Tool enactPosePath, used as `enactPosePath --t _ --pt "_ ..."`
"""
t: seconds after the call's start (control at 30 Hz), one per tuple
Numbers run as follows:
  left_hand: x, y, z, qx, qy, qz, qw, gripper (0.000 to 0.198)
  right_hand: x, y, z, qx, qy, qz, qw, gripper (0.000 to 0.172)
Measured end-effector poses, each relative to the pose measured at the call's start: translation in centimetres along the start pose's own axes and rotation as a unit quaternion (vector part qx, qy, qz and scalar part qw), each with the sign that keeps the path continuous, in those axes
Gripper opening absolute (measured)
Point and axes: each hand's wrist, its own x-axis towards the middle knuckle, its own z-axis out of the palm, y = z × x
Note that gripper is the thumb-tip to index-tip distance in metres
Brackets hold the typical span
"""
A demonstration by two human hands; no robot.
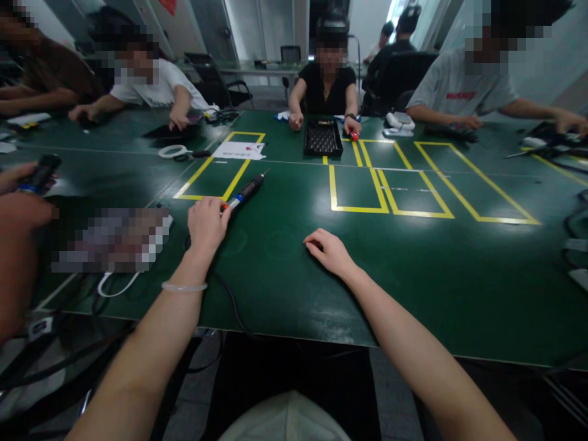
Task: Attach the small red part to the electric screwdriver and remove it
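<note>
My left hand [207, 225], with a clear bangle on the wrist, is closed round the rear end of an electric screwdriver [247, 190]. The tool lies low over the green table [275, 288], its tip pointing away and to the right. A dark cable runs from near that hand to the table's front edge. My right hand [329, 250] rests on the table to the right, fingers curled with thumb and fingertips close together; whatever is between them, if anything, is too small to make out.
Yellow tape outlines [361, 210] mark the table ahead. Beyond are a black tray [323, 138], a white paper [239, 150], a tape roll [173, 151] and several seated people. At left, a person's hand holds a dark tool [42, 174].
</note>
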Motion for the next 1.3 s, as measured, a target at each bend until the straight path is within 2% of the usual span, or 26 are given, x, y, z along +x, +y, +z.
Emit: enactPosePath --t 0.03,0.1,0.2,0.3,0.4,0.5,0.57,0.63,0.8,0.93,1.03,1.17,1.3 --pt "-0.1 0.6 0.1 -0.055 0.0 0.001 0.998 0.033 0.0 0.0 0.0 -0.002 -0.001 -0.001 1.0 0.012" --pt "-0.4 2.1 0.5 -0.203 -0.053 0.014 0.978 0.035 0.0 0.0 0.1 -0.004 -0.003 -0.003 1.0 0.011" --pt "-1.5 5.2 1.0 -0.39 -0.191 0.069 0.898 0.04 0.1 0.0 0.2 0.004 0.0 -0.001 1.0 0.011" --pt "-3.1 8.0 1.1 -0.471 -0.285 0.101 0.828 0.053 0.0 -0.3 0.4 0.077 -0.004 0.004 0.997 0.014" --pt "-4.5 9.7 0.9 -0.515 -0.377 0.097 0.764 0.072 -0.1 -0.9 0.6 0.197 -0.039 -0.005 0.98 0.027" --pt "-5.4 10.4 0.8 -0.534 -0.421 0.102 0.726 0.081 -0.2 -1.6 0.7 0.246 -0.065 -0.01 0.967 0.025" --pt "-5.5 10.5 0.9 -0.533 -0.422 0.11 0.725 0.08 -0.3 -1.9 0.8 0.252 -0.07 -0.002 0.965 0.018" --pt "-5.4 10.4 1.1 -0.518 -0.404 0.116 0.745 0.071 -0.3 -1.9 0.8 0.251 -0.066 0.01 0.966 0.015" --pt "-4.9 10.1 1.3 -0.469 -0.282 0.151 0.823 0.041 -0.2 -1.2 0.8 0.249 -0.024 0.054 0.967 0.018" --pt "-5.0 10.3 0.8 -0.412 -0.222 0.226 0.854 0.029 -0.1 -0.8 0.8 0.277 -0.035 0.074 0.957 0.023" --pt "-5.2 10.6 0.5 -0.39 -0.209 0.237 0.865 0.022 -0.1 -0.8 0.8 0.287 -0.045 0.069 0.954 0.026" --pt "-5.3 10.7 0.4 -0.402 -0.22 0.214 0.863 0.022 -0.1 -0.8 1.0 0.303 -0.026 0.072 0.95 0.033" --pt "-5.2 10.5 0.5 -0.416 -0.236 0.2 0.855 0.028 0.0 -0.7 1.1 0.335 -0.029 0.078 0.939 0.025"
